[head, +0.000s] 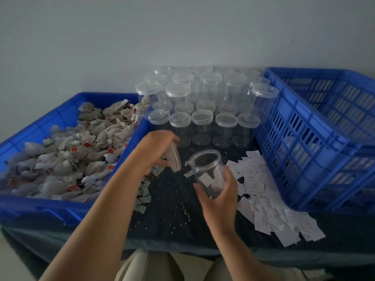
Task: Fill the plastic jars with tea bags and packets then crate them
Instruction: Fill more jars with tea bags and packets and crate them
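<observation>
- Right hand (220,192) grasps the open jar (205,163) round its lower wall, with the mouth tilted toward 11 o'clock; a white packet lies inside.
- Left hand (156,147) grips the lid (175,157) at the jar's 9 o'clock, near it but apart.
- Handling: the jar is judged light, stiff and smooth-walled, so likely slippery; take it mid-wall, not by the threaded rim.
- Supplies: tea bags (71,155) in a tray (40,207) at 9 o'clock; loose packets (269,199) at 4 o'clock; lidded jars (203,118) at 12 o'clock; crate (316,138) at 3 o'clock.

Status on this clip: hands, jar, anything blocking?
Left hand holds lid, off. Right hand grips jar, open, tilted, white packet inside. Jar mouth unobstructed.
</observation>
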A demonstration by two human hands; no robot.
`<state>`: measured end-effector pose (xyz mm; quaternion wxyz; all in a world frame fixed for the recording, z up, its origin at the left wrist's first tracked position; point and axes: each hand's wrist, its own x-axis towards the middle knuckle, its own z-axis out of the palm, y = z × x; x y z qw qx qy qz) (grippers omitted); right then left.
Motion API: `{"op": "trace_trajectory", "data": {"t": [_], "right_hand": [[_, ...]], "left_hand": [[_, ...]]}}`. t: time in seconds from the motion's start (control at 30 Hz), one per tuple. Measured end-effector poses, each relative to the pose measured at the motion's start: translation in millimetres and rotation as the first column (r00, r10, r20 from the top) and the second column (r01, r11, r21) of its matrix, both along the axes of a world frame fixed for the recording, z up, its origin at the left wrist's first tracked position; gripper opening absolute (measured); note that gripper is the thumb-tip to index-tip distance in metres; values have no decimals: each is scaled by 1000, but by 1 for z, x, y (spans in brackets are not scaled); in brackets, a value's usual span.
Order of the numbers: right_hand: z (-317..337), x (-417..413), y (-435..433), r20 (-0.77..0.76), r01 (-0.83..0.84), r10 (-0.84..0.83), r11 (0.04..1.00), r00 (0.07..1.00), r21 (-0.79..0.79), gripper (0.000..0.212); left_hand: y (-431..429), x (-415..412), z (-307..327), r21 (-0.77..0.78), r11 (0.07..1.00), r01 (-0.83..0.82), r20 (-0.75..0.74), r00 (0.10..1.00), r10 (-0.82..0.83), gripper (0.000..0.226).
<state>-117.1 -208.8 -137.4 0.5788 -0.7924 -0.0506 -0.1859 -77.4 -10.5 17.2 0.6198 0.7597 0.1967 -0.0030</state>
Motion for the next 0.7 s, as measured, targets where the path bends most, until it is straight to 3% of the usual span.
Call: {"op": "trace_trajectory", "data": {"t": [0.03, 0.07, 0.1, 0.13, 0.2, 0.27, 0.37, 0.43, 0.53, 0.7], "right_hand": [[2, 0, -2, -78, -2, 11, 994, 997, 109, 94], [3, 0, -3, -118, -15, 38, 982, 992, 190, 94], [4, 0, -3, -133, -32, 65, 971, 989, 235, 94], [4, 0, -3, -138, -50, 85, 969, 987, 243, 93], [3, 0, -2, -133, -77, 103, 978, 986, 192, 92], [2, 0, -1, -142, -82, 107, 982, 984, 168, 94], [0, 1, -1, -143, -85, 109, 983, 984, 163, 95], [-2, 1, -3, -145, -99, 123, 982, 982, 161, 94], [-2, 1, -2, -142, -125, 151, 976, 978, 178, 98], [-2, 2, 0, -140, -161, 189, 968, 972, 191, 99]], "left_hand": [[9, 3, -2, -212, 977, -30, 42, 998, 39, 19], [16, 5, -9, -324, 945, -39, 79, 995, 68, 21], [18, 4, -20, -333, 942, -39, 94, 993, 75, 21], [16, 3, -37, -228, 973, -48, 93, 993, 71, 22], [6, 0, -81, 166, 985, -53, 100, 994, 37, 29], [-1, -5, -117, 459, 888, -20, 160, 985, -60, 35], [0, -9, -141, 777, 628, -40, 270, 923, -275, 34], [0, -9, -131, 803, 578, -142, 357, 892, -278, 29], [8, -9, -91, 740, 628, -239, 426, 890, -162, 21], [71, -7, -8, 753, 633, -182, 277, 959, -53, 11]]}}
